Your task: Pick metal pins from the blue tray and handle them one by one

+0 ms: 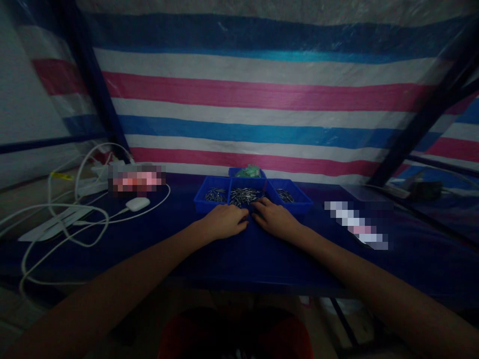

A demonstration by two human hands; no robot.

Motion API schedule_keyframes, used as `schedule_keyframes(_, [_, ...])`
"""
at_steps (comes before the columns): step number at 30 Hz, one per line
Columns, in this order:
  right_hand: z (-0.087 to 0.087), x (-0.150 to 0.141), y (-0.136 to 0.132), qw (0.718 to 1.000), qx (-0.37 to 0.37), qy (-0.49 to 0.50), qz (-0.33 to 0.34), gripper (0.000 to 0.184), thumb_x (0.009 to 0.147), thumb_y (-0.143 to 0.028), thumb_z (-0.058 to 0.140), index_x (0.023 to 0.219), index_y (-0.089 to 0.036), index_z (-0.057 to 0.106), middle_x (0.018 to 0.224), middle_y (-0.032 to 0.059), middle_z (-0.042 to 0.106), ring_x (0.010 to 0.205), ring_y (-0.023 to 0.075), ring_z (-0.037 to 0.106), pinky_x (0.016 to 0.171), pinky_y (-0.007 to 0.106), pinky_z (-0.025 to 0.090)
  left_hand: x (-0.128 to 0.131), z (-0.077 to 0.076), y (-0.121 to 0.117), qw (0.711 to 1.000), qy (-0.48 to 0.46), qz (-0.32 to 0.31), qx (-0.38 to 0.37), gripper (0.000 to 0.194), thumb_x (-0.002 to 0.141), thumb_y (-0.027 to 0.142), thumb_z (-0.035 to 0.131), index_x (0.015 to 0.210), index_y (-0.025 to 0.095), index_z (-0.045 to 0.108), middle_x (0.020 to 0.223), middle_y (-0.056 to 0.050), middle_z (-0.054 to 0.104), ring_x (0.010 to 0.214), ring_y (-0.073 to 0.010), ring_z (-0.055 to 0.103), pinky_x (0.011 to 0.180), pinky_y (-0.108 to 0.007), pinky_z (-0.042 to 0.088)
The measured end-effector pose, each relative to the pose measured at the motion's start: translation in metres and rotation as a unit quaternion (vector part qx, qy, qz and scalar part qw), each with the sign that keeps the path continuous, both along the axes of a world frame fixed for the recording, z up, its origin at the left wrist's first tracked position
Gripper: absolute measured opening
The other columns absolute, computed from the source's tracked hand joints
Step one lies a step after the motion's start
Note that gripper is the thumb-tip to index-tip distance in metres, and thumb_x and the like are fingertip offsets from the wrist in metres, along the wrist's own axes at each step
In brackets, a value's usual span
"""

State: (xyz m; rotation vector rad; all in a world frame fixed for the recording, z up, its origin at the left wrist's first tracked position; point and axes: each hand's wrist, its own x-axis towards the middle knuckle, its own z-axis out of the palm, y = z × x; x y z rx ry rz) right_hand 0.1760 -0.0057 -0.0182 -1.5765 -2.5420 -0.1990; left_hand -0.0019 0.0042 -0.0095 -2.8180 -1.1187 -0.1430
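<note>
My left hand [226, 221] is at the front of the blue bins, its fingers curled together. Whatever they may hold is hidden. My right hand [276, 219] lies beside it with fingers stretched apart, their tips at the front edge of the middle blue bin [234, 182]. That bin holds a pile of thin metal pieces [245, 195], like nails or screws, too small to tell. More such pieces [216, 194] lie in the left bin [200, 192], and others [285, 195] in the right bin [302, 197].
Behind stands a small blue bin [232, 172] with green, clear-looking packets [250, 172]. White cables [80, 223] and a white charger [137, 204] lie left on the blue table [254, 264]. A blurred-out object [355, 224] lies right. Striped sheeting [243, 94] hangs behind.
</note>
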Motion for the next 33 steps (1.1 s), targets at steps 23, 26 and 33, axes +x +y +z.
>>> schedule_keyframes(23, [0.012,0.007,-0.005,0.976,-0.012,0.085,0.201,0.021,0.086,-0.022,0.036,0.095,-0.016,0.054,0.087,0.0057,0.055,0.079,0.0145,0.053,0.073,0.028,0.041,0.000,-0.001,-0.001,1.000,-0.020,0.010,-0.003,0.028,0.083,0.036,0.036,0.089,0.016,0.054,0.078,-0.007,0.061,0.071,-0.0199,0.058,0.058,-0.029,0.042])
schedule_keyframes(26, [0.017,0.007,-0.008,0.969,-0.006,0.117,0.218,0.022,0.087,-0.023,0.035,0.092,-0.016,0.055,0.087,0.0059,0.054,0.080,0.0141,0.052,0.074,0.028,0.041,0.001,0.001,-0.003,0.999,-0.033,0.010,-0.002,0.030,0.084,0.039,0.035,0.089,0.016,0.054,0.075,-0.006,0.060,0.067,-0.0189,0.057,0.055,-0.028,0.041])
schedule_keyframes(33, [0.021,0.007,-0.011,0.952,-0.055,0.199,0.225,0.020,0.086,-0.022,0.037,0.095,-0.017,0.055,0.085,0.0028,0.059,0.079,0.0128,0.054,0.073,0.026,0.041,0.002,0.002,-0.001,0.999,-0.045,0.000,-0.018,0.030,0.085,0.036,0.034,0.089,0.016,0.056,0.076,-0.006,0.061,0.067,-0.0174,0.057,0.056,-0.027,0.041])
